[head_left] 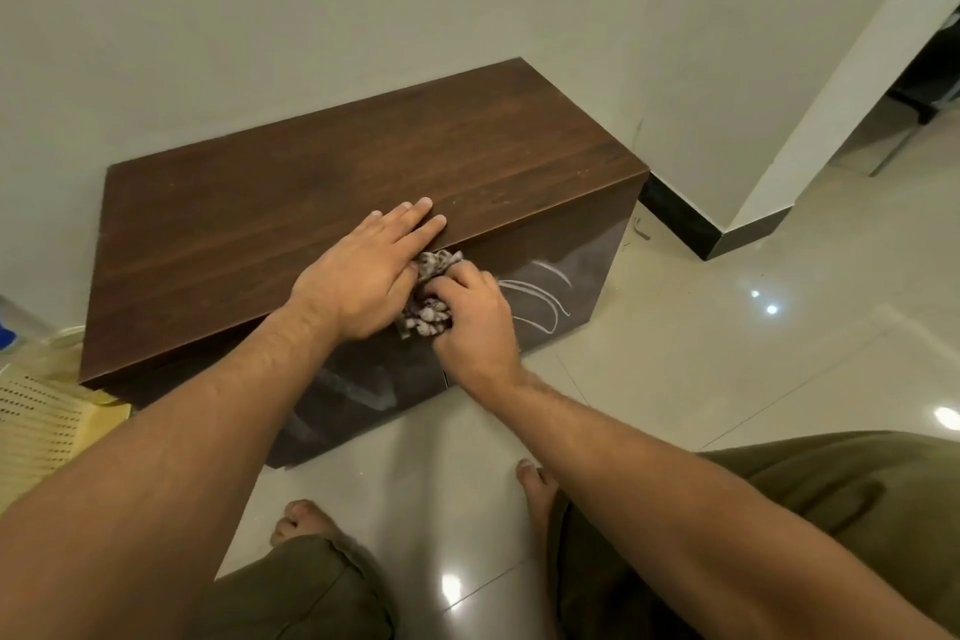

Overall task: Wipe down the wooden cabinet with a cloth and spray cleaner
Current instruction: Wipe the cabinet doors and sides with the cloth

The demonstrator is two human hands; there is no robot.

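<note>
Wiping step, front face. Right hand (470,314) fisted round bunched cloth (428,296), pressed to glossy front of cabinet (322,192) mid-frame. Left hand (363,270) flat, empty, bracing top edge. Next: probably sweep right over the white streaks (540,294)

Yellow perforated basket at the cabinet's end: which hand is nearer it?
Left. The left hand lies flat on the cabinet top, on the side toward the yellow basket; the right hand, gripping the cloth against the front, is farther.
</note>
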